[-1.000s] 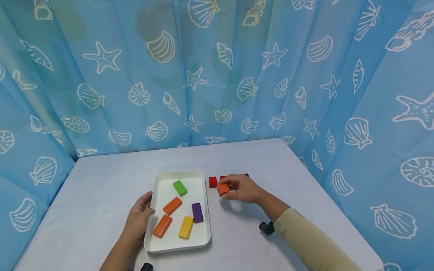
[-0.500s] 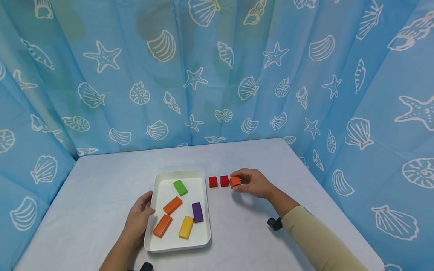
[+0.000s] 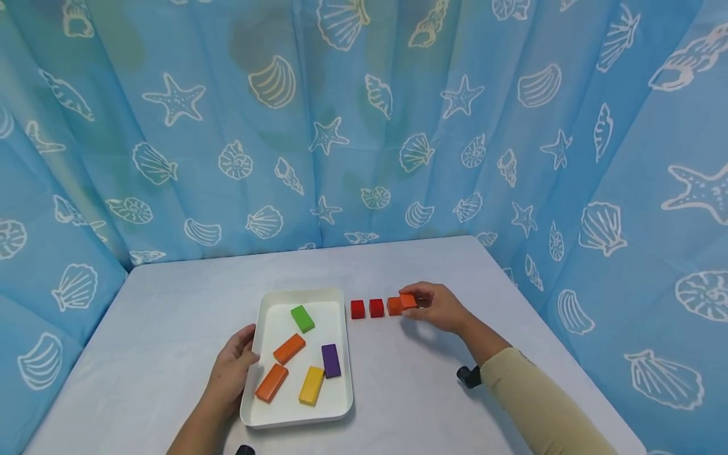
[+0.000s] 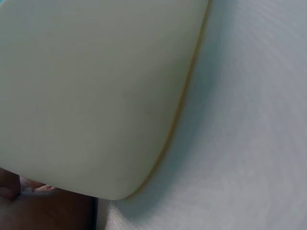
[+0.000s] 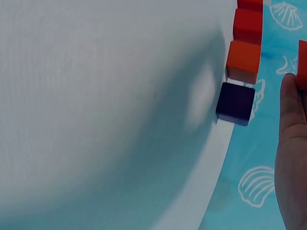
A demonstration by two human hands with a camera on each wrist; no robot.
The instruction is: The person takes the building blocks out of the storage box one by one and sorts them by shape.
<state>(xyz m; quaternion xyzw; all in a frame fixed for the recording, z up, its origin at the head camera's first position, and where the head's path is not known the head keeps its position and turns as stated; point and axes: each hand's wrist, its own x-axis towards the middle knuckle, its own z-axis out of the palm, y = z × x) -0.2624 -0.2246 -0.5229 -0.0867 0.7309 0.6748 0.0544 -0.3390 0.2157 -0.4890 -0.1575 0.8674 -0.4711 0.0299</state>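
Between the thumb and fingers of my right hand (image 3: 442, 308) an orange block (image 3: 407, 301) is pinched, raised over the right end of a row of cubes. That row has two red cubes (image 3: 376, 308), an orange cube (image 3: 394, 306) and a dark purple cube (image 5: 235, 103); the purple one is hidden in the head view. My left hand (image 3: 232, 366) grips the left side of a white tray (image 3: 301, 418), thumb at the rim. Inside the tray lie a green block (image 3: 303, 319), two orange blocks (image 3: 289, 349), a yellow block (image 3: 311, 386) and a purple block (image 3: 331, 361).
A white cloth covers the table (image 3: 188, 303). Blue curtains (image 3: 341, 158) with shell and starfish prints hang behind it and at both sides. A black wrist device (image 3: 469, 377) sits under the right forearm.
My right hand has carried the orange block rightward along the row, past the two red cubes, which now show fully. The left hand and the tray have stayed in place.
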